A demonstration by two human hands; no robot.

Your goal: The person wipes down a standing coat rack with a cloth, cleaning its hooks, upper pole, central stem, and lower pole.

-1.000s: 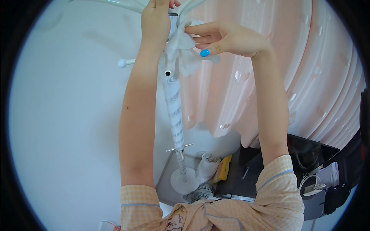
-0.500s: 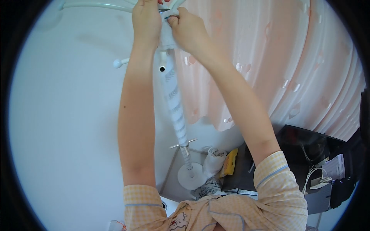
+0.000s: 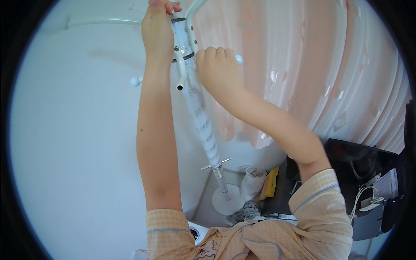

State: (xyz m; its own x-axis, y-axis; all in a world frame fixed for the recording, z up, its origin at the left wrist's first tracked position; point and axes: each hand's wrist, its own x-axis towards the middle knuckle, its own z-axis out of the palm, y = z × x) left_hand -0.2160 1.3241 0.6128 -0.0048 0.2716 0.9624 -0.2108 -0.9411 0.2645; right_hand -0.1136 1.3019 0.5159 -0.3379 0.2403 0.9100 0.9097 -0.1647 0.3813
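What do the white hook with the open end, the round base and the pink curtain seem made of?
White hook: probably painted metal tubing, glossy; its open end looks hollow.
Round base: smooth, white; metal or plastic, unclear.
Pink curtain: likely thin fabric, hanging in soft folds with shiny patches.

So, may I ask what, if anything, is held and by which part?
The right hand seems to hold the coat stand by a ball-tipped peg; what the left hand holds is unclear.

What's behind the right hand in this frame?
Behind the right hand, the pink curtain shows, and a white ball tip peeks out at its edge. Whatever the palm covers, including anything gripped, can't be seen.
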